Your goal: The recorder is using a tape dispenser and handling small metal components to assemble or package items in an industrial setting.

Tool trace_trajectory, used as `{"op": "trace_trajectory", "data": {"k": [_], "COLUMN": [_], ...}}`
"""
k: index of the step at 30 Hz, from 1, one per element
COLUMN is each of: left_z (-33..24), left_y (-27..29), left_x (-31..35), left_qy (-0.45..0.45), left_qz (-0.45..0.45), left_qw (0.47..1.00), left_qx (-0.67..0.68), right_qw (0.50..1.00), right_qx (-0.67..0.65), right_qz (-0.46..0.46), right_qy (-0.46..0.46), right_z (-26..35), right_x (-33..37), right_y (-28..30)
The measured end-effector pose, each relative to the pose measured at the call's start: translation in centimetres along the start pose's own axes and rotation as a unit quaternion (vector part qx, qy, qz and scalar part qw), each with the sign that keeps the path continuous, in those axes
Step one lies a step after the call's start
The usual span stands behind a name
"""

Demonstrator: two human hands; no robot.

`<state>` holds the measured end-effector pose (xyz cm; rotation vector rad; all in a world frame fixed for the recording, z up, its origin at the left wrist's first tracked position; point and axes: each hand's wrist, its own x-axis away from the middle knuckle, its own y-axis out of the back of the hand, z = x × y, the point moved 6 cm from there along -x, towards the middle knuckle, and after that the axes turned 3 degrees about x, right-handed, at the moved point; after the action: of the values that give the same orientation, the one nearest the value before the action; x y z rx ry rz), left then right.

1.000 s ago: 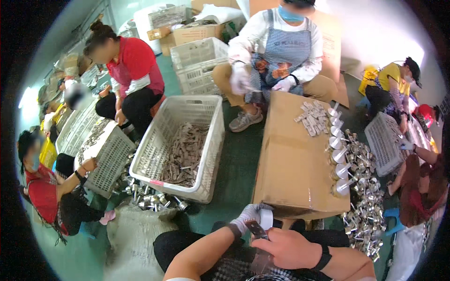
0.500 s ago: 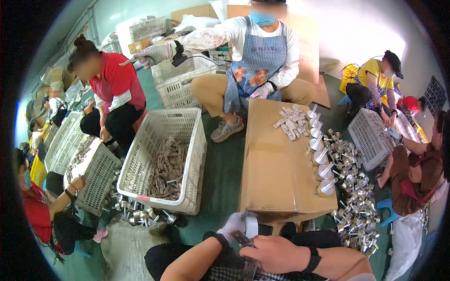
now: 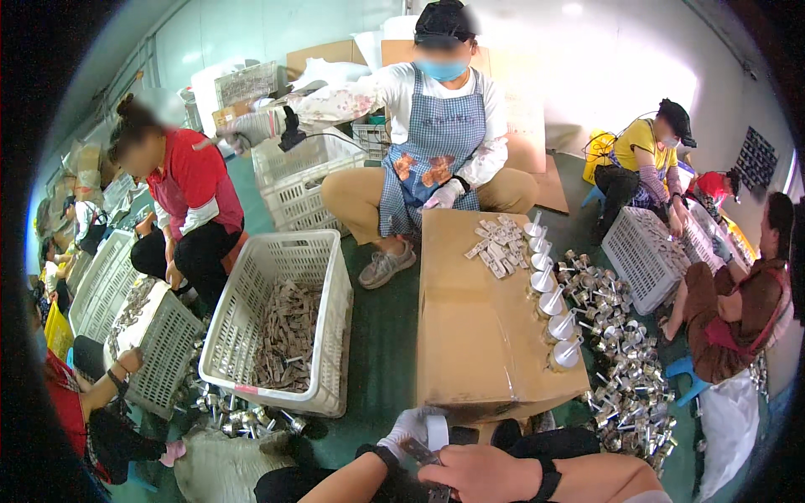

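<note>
We are holding a small metal strip low at the bottom edge of the view, just in front of the near edge of the cardboard box that is serving us as a work surface. Our left hand, in a white glove, is closing around the upper end of the strip together with a white piece, fingers curled narrow. Our bare right hand, with a dark band at the wrist, is gripping the lower end in a closed fist. Compared with a second ago, the hands are sitting in much the same place and keeping the same grip, while our head is tipping up, so the room is sliding down the view; we judge the work on this one piece is still going on.

On the box top, a heap of flat metal pieces is lying near the far right corner, and a row of funnel-shaped metal parts is standing along the right edge. To the right of the box a pile of shiny metal parts is spreading over the green floor. To the left a white plastic crate is holding more strips. A person in a checked apron is sitting beyond the far edge, one in red is crouching at the left, and others are working at crates on the right.
</note>
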<state>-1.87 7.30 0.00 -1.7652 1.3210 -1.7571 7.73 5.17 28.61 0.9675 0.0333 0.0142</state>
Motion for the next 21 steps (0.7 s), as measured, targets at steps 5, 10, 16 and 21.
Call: {"op": "trace_trajectory", "data": {"k": [5,10,16,21], "left_z": [-0.5,-0.2,0.4,-1.0], "left_y": [-1.1,1.3,0.9,-0.8], "left_x": [1.2,-0.8,-1.6,-0.9], "left_qy": [-0.054,-0.067,-0.01,-0.135], "left_qz": [-0.023,0.042,0.05,0.041], "left_qw": [0.992,0.992,0.998,0.96], "left_qx": [-0.114,-0.097,0.025,-0.241], "right_qw": [1.0,1.0,1.0,1.0], "right_qx": [0.0,-0.002,0.0,0.01], "right_qz": [0.001,0.001,0.002,0.007], "right_qy": [-0.002,0.0,0.0,0.006], "right_z": [0.2,0.4,0.1,-0.2], "right_x": [-0.1,-0.1,0.3,0.0], "right_y": [-0.2,-0.5,-0.3,0.0]}}
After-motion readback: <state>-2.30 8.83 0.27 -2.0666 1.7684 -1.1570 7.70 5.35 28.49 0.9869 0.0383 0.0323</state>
